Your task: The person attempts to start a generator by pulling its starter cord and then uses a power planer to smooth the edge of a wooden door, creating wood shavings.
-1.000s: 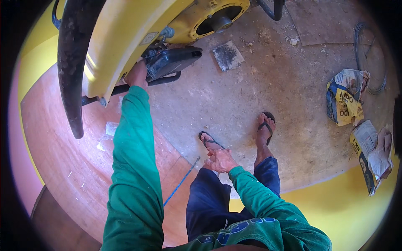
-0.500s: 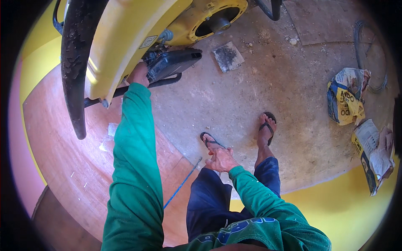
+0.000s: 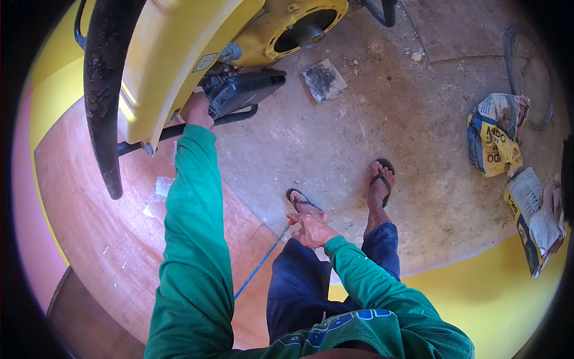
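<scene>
Upper left on my feed is a yellow machine (image 3: pixel 179 48), its thick black handle (image 3: pixel 106 102) curving downward. My left grip (image 3: pixel 197 109), a bare hand, reaches in between the yellow casing and a black box (image 3: pixel 248 90); it is partly hidden, so I cannot tell whether it holds anything. My right grip (image 3: pixel 311 230) is over the left knee (image 3: pixel 293 257), loosely spread, just beside the upper end of a blue rod (image 3: pixel 260 267). On the floor (image 3: pixel 442 197), a stained square tile (image 3: pixel 324 81) lies near the box; at far right are two torn bags, one upper (image 3: pixel 493 134), one lower (image 3: pixel 535 221).
</scene>
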